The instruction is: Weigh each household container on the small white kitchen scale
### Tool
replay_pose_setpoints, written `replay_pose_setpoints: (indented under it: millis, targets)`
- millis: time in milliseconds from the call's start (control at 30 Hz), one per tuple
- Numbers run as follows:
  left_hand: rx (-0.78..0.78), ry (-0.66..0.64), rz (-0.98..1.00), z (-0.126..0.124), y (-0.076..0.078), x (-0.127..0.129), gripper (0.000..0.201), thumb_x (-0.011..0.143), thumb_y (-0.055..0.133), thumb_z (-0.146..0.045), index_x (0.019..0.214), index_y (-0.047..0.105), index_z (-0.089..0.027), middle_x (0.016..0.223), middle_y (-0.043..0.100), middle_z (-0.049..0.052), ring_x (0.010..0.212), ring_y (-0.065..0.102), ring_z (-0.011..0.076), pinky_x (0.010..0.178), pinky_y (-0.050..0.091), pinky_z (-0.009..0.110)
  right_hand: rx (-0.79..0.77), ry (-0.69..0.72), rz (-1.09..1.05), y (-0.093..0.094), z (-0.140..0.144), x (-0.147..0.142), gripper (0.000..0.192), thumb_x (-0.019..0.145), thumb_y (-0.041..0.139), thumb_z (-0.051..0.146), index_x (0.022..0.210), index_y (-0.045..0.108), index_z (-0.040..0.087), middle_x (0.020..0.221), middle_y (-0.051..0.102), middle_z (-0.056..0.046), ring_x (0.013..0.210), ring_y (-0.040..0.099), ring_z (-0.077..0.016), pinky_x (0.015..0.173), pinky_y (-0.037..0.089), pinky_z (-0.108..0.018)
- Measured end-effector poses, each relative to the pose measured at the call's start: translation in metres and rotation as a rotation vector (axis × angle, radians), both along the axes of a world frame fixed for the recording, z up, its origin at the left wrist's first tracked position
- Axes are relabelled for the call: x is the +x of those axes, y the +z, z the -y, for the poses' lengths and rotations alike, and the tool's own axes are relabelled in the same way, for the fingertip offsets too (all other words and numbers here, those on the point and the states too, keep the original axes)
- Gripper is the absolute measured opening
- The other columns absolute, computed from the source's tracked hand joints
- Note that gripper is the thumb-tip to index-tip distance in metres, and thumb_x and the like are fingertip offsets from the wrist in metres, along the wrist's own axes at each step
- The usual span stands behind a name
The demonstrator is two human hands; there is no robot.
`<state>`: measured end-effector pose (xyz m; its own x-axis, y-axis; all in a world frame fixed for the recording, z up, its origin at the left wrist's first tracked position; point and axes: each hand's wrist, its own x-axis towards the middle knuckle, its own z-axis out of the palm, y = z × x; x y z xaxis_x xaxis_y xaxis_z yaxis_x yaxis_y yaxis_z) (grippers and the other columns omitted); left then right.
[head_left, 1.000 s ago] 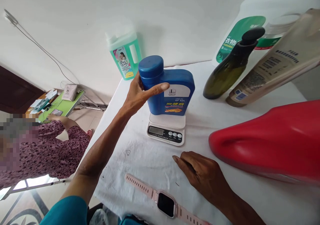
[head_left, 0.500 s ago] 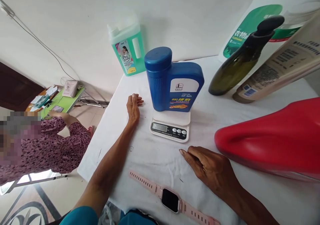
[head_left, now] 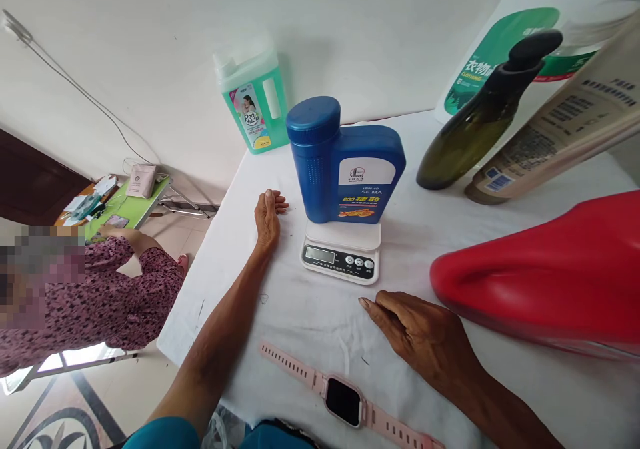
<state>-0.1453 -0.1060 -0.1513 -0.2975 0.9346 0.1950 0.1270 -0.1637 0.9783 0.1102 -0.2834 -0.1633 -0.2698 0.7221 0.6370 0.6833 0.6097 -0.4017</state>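
Observation:
A blue plastic oil bottle [head_left: 345, 162] with a wide blue cap stands upright on a small white digital scale [head_left: 341, 250] on the white-covered table [head_left: 310, 316]. My left hand [head_left: 268, 214] lies flat on the cloth just left of the scale, holding nothing, apart from the bottle. My right hand [head_left: 417, 334] rests palm down on the cloth in front of the scale, fingers loosely curled, empty. A pink smartwatch [head_left: 345, 401] lies near the table's front edge between my arms.
A green detergent jug [head_left: 253, 99] stands at the back left against the wall. A dark olive bottle [head_left: 475, 119], a beige bottle [head_left: 555, 119] and a large red container [head_left: 545, 276] crowd the right. A seated person in a patterned sleeve [head_left: 100, 302] is at left beside a green table [head_left: 133, 206].
My left hand let go of the blue bottle's neck and dropped flat onto the cloth left of the scale. The bottle stays on the scale. My right hand kept still.

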Motion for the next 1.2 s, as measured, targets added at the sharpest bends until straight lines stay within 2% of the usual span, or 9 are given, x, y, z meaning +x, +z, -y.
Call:
replay_pose_setpoints:
  millis: [500,667,767,867,967,1067,1133,1200]
  targets:
    - [0.007,-0.015,-0.077,0.000,0.000,0.000,0.066,0.096,0.047,-0.083,0.100,0.066,-0.020,0.095,0.074,0.010,0.082,0.074,0.0228,0.078,0.058,0.040,0.011,-0.010,0.006,0.001,-0.002,-0.001,0.043,0.112,0.053,0.030,0.070,0.045,0.021,0.059,0.042,0.006,0.050,0.034,-0.0072,0.051,0.029,-0.025]
    - [-0.014,-0.035,-0.080,0.003,0.003,-0.001,0.068,0.095,0.048,-0.085,0.104,0.065,-0.020,0.102,0.073,0.012,0.087,0.074,0.0241,0.081,0.058,0.041,0.004,-0.014,0.005,0.000,-0.001,0.000,0.043,0.112,0.054,0.031,0.071,0.048,0.020,0.059,0.042,0.006,0.049,0.035,-0.0071,0.051,0.029,-0.025]
    - [0.006,-0.108,-0.104,0.011,0.019,-0.003,0.069,0.092,0.055,-0.084,0.118,0.064,-0.021,0.120,0.072,0.014,0.107,0.074,0.0276,0.092,0.058,0.045,-0.010,-0.016,-0.001,-0.002,-0.001,0.000,0.042,0.112,0.054,0.031,0.072,0.050,0.020,0.059,0.044,0.006,0.049,0.037,-0.0070,0.052,0.030,-0.026]
    - [0.079,-0.246,-0.172,0.017,0.046,0.002,0.081,0.080,0.078,-0.077,0.137,0.057,-0.025,0.143,0.065,0.016,0.130,0.066,0.0334,0.108,0.054,0.052,-0.018,-0.014,-0.001,-0.003,-0.001,0.000,0.045,0.113,0.052,0.033,0.070,0.049,0.020,0.059,0.044,0.005,0.049,0.037,-0.0073,0.052,0.030,-0.026]
    - [0.132,-0.412,-0.220,0.016,0.073,0.018,0.096,0.068,0.095,-0.062,0.146,0.052,-0.029,0.155,0.058,0.015,0.144,0.057,0.0373,0.116,0.049,0.056,-0.031,-0.014,-0.007,-0.003,-0.001,0.001,0.045,0.113,0.051,0.034,0.070,0.050,0.020,0.058,0.046,0.005,0.048,0.040,-0.0075,0.052,0.032,-0.026]
    - [0.119,-0.557,-0.152,0.010,0.090,0.040,0.089,0.067,0.098,-0.056,0.141,0.058,-0.026,0.146,0.067,0.014,0.137,0.063,0.0378,0.112,0.054,0.055,-0.022,-0.019,-0.024,-0.004,-0.002,0.000,0.044,0.113,0.050,0.034,0.072,0.053,0.020,0.058,0.048,0.005,0.048,0.044,-0.0078,0.052,0.033,-0.026]
    - [0.075,-0.565,-0.106,0.007,0.096,0.051,0.076,0.069,0.097,-0.055,0.129,0.065,-0.021,0.129,0.076,0.013,0.122,0.072,0.0372,0.102,0.060,0.054,-0.004,-0.022,-0.030,-0.003,-0.002,0.000,0.044,0.113,0.050,0.034,0.072,0.053,0.021,0.058,0.048,0.005,0.047,0.044,-0.0080,0.052,0.033,-0.027]
    - [0.047,-0.521,-0.083,0.007,0.099,0.058,0.064,0.070,0.097,-0.053,0.117,0.070,-0.019,0.117,0.080,0.013,0.111,0.076,0.0362,0.095,0.063,0.052,0.012,-0.021,-0.037,-0.004,-0.002,0.000,0.043,0.113,0.049,0.033,0.072,0.054,0.021,0.058,0.049,0.005,0.047,0.046,-0.0081,0.052,0.033,-0.027]
